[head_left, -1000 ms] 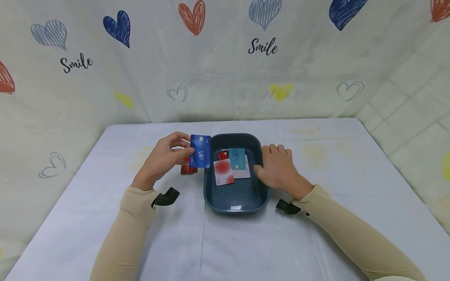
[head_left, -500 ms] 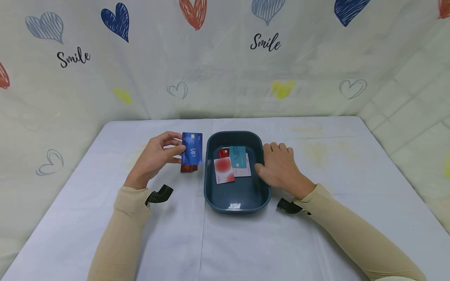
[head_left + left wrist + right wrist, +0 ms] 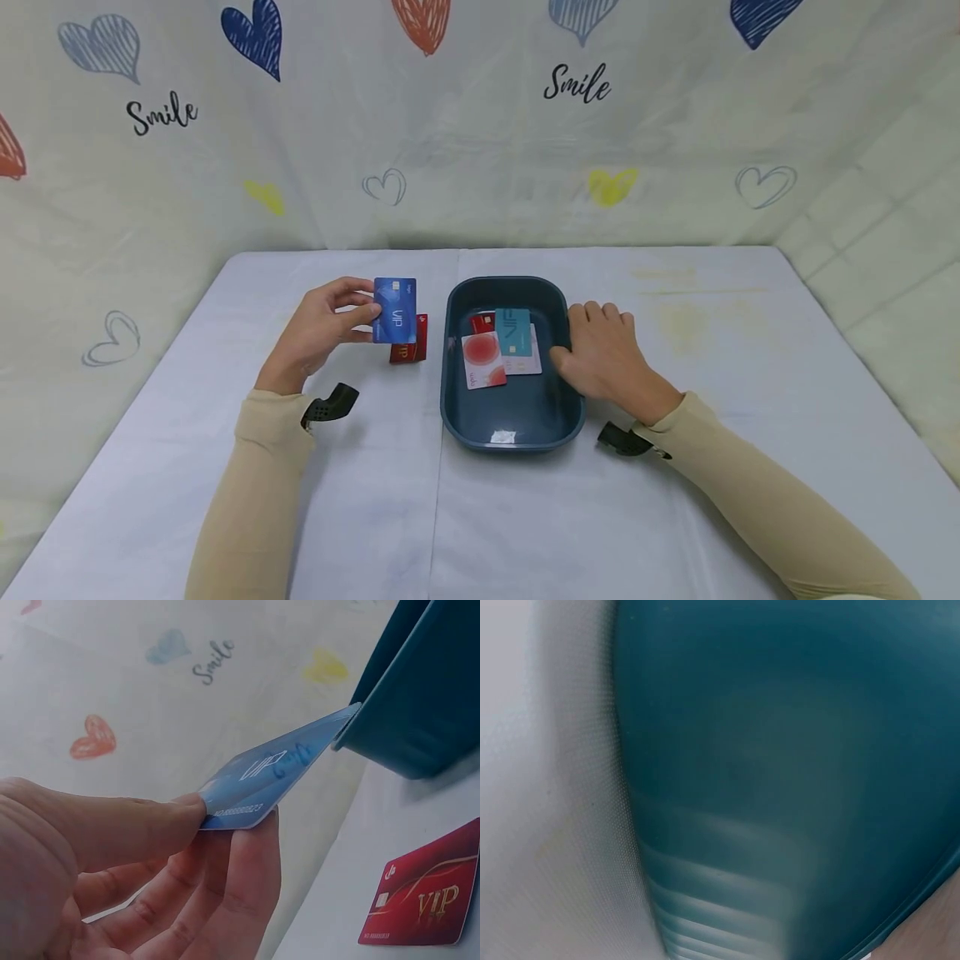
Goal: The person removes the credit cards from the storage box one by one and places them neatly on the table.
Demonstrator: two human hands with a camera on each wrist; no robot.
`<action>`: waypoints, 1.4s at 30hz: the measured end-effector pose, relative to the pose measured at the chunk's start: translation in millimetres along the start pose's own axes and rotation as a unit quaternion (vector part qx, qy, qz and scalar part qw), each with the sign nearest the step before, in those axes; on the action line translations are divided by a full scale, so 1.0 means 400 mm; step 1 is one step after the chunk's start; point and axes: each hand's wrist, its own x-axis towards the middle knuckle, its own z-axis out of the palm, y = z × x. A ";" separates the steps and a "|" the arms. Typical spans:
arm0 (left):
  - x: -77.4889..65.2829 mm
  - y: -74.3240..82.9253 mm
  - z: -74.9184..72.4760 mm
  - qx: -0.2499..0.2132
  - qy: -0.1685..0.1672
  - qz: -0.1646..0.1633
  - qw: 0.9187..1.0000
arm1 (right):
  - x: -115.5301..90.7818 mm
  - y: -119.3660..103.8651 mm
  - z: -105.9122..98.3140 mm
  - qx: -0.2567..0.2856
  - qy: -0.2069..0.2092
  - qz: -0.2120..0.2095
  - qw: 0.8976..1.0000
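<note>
My left hand (image 3: 322, 327) pinches a blue VIP card (image 3: 395, 310) by its left edge, thumb in front and fingers behind. The card is held up to the left of a dark teal plastic basin (image 3: 502, 417). On the table behind and below it lies a red VIP card (image 3: 408, 352), partly covered in the head view but plain in the left wrist view. My right hand (image 3: 606, 354) grips the basin's right rim, thumb over the inside. In the right wrist view the basin's outer wall (image 3: 780, 735) fills most of the picture.
Inside the basin lie a white card with a red circle (image 3: 483, 360), a teal card (image 3: 513, 332), a pale pink card (image 3: 528, 367) and a partly covered red card (image 3: 482, 322). A white cloth covers the table (image 3: 360, 500); a heart-printed curtain (image 3: 480, 125) hangs behind.
My left hand has drawn the blue card leftward, from the basin's left rim to apart from it, uncovering more of the red card. My right hand keeps its grip on the rim.
</note>
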 end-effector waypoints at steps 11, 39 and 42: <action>0.013 -0.039 -0.033 -0.002 0.012 -0.031 0.999 | 0.003 0.001 -0.002 0.001 -0.004 0.000 1.000; 0.041 -0.130 -0.064 0.024 0.024 -0.122 0.992 | 0.005 0.002 -0.005 0.001 -0.007 0.001 1.000; 0.043 -0.138 -0.065 0.024 0.024 -0.125 0.992 | 0.006 0.001 -0.005 0.003 -0.006 0.001 1.000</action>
